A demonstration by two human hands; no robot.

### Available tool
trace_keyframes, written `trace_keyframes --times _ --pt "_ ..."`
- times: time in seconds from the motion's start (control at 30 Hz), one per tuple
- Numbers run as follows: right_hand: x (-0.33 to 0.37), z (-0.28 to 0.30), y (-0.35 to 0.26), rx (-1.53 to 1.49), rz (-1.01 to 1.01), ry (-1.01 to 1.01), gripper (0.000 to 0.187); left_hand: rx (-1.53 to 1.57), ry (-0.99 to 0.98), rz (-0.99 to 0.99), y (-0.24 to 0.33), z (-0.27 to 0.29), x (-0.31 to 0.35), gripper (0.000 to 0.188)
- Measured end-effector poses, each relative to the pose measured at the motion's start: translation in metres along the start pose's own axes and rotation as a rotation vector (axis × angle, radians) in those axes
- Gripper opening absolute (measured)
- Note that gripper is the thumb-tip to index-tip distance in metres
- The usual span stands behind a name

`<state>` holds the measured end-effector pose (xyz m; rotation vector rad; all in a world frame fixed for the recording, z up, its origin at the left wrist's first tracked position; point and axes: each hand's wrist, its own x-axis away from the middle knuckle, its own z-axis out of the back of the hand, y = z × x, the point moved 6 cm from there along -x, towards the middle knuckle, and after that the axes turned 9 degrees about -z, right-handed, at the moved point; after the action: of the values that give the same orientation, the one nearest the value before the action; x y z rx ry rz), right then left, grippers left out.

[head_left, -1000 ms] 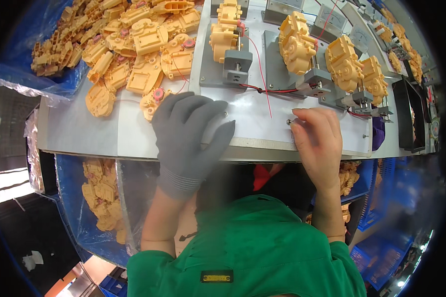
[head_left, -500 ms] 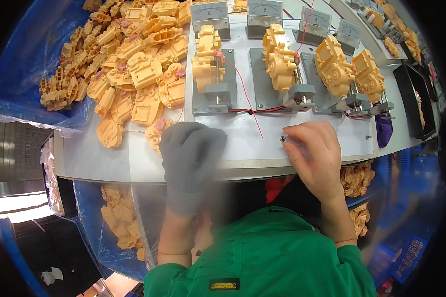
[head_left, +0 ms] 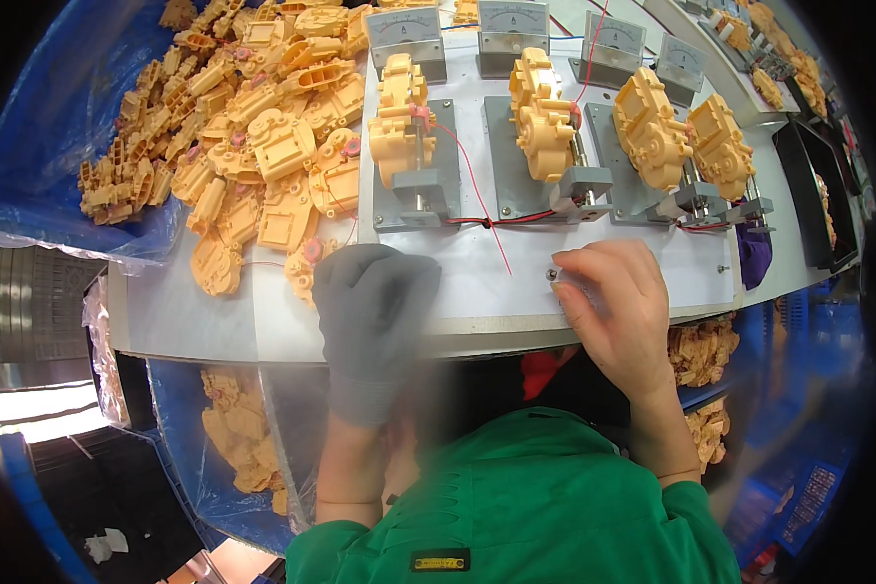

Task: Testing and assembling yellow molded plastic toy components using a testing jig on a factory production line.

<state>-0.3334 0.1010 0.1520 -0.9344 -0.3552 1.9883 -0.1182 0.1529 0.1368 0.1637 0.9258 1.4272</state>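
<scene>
My left hand [head_left: 372, 307], in a grey glove, rests at the table's front edge beside the pile of yellow plastic gear housings [head_left: 287, 146]. Its fingers are curled closed, and anything inside them is hidden. My bare right hand [head_left: 618, 302] hovers by a small metal stud [head_left: 552, 275] on the white sheet, thumb and forefinger curved with a gap between them and nothing visible in it. Beyond the hands, yellow gear housings [head_left: 545, 131] sit upright in grey metal fixtures [head_left: 414, 187]. A loose red wire [head_left: 479, 180] runs from the leftmost housing toward the space between my hands.
Analog dial meters [head_left: 514, 27] stand behind the fixtures. At left, a blue plastic-lined bin [head_left: 39, 127] holds many more housings. A black tray [head_left: 810, 195] stands at the right, near a purple object [head_left: 753, 255]. Lined bins with housings [head_left: 238, 428] are below the table.
The view has shifted slightly. Both hands keep nearly the same place and shape.
</scene>
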Motion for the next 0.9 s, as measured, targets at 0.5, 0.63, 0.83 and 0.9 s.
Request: trace_keyframes --times 0.5,0.63,0.83,0.9 --pt "0.000 -0.005 0.003 -0.073 0.045 -0.019 0.021 -0.067 0.011 -0.065 -0.021 0.003 0.018 0.015" --pt "0.002 -0.003 0.002 -0.035 0.000 0.010 0.022 0.034 0.027 -0.005 -0.023 -0.002 0.012 0.015" --pt "0.007 0.005 0.008 -0.016 -0.006 0.016 0.023 -0.005 0.009 -0.045 -0.009 -0.011 0.007 0.017" --pt "0.007 0.006 0.007 -0.007 0.009 0.016 0.021 -0.004 0.017 -0.038 -0.007 -0.012 0.009 0.018"
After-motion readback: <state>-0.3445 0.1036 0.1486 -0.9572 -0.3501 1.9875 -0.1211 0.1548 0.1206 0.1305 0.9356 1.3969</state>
